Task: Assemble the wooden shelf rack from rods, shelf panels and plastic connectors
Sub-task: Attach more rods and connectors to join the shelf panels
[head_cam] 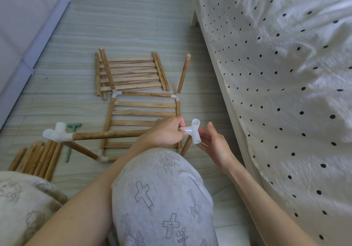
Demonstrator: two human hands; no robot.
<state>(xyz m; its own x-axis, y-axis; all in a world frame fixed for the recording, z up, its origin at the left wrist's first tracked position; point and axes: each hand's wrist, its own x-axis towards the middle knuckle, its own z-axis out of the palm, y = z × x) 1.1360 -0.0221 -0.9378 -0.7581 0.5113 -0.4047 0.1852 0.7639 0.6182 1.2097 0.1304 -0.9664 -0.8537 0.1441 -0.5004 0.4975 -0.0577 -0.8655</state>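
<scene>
Left hand (pixel 163 133) grips the horizontal rod (pixel 106 134) at its right end, axis running left-right. Right hand (pixel 211 142), fingers relaxed, cradles the plastic connector (pixel 193 132), its side socket meeting the rod tip.

The floor (pixel 122 22) is pale tile with a streaked grain. Near its middle lies a stack of slatted panels (pixel 131 74), and just at 6 o'clock of it rests the half-built rack (pixel 142 112), its white connectors (pixel 116 93) joining the rods. At 8 o'clock lies a bundle of loose rods (pixel 41 158), with a green mallet (pixel 70 140) just beside it.
</scene>
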